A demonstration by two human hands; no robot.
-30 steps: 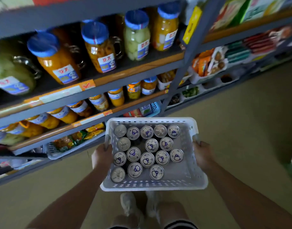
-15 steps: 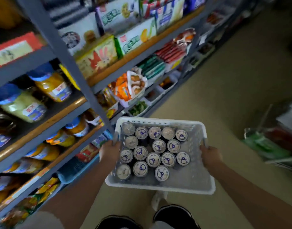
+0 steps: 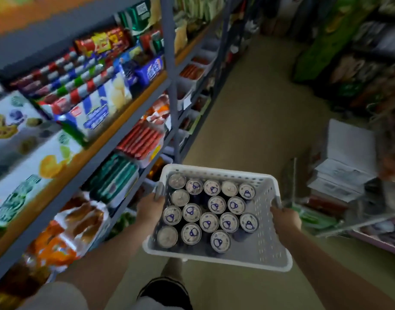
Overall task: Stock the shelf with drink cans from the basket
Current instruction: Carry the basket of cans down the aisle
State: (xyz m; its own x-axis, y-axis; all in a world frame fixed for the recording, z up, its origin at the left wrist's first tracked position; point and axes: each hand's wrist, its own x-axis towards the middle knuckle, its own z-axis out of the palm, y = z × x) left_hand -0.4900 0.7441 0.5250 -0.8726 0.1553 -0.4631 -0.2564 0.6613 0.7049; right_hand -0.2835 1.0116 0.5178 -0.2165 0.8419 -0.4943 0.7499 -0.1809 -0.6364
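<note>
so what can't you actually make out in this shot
Head view only:
- Drink cans: only the tops show; the basket walls hide the sides and labels.
- Left hand and right hand: fingertips curl over the basket rim, out of sight.
- Shelf goods: motion blur makes the print unreadable.
- Right side of the aisle: blurred and cut off by the frame edge.
- No drinks section is visible.
</note>
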